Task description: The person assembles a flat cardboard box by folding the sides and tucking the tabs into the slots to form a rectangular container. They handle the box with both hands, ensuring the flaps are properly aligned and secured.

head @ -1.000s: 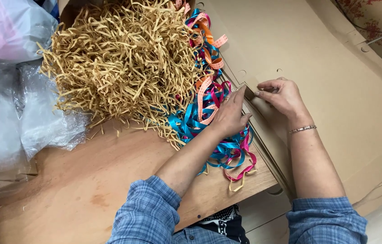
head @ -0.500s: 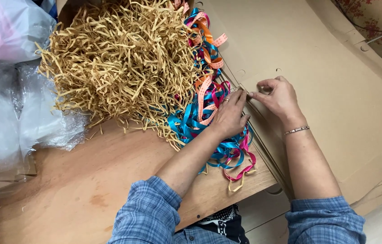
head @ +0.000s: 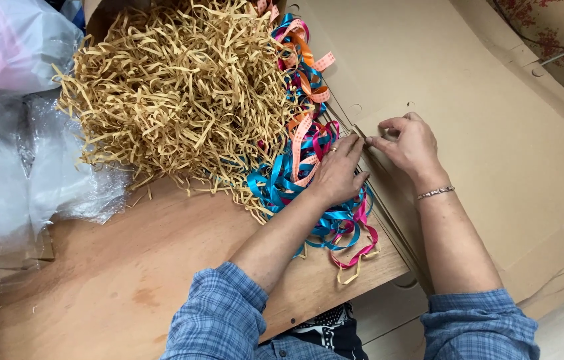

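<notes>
Between my two hands lies the edge of a flat cardboard sheet (head: 468, 153), and that edge is what I am working on. My left hand (head: 338, 175) rests flat and loose on top of the shiny ribbons (head: 308, 167), with its fingertips touching the cardboard edge. It grips nothing. My right hand (head: 410, 145) sits just to the right of it, fingers curled, and the thumb and first finger seem to pinch a thin lip of cardboard. The view is small there, so I cannot be sure the pinch has caught only one layer.

To do this well, I think I should keep the left hand pressing down so the stack does not slide. The right fingers should pinch close to the edge and lift slowly, so only one sheet comes up.

Just under my left wrist the ribbons hang over the wooden table (head: 128, 287). They could snag, so I would keep them out from under the cardboard.

Far to the left of both hands are the tan paper shreds (head: 175, 93) and some clear plastic bags (head: 22, 167).
</notes>
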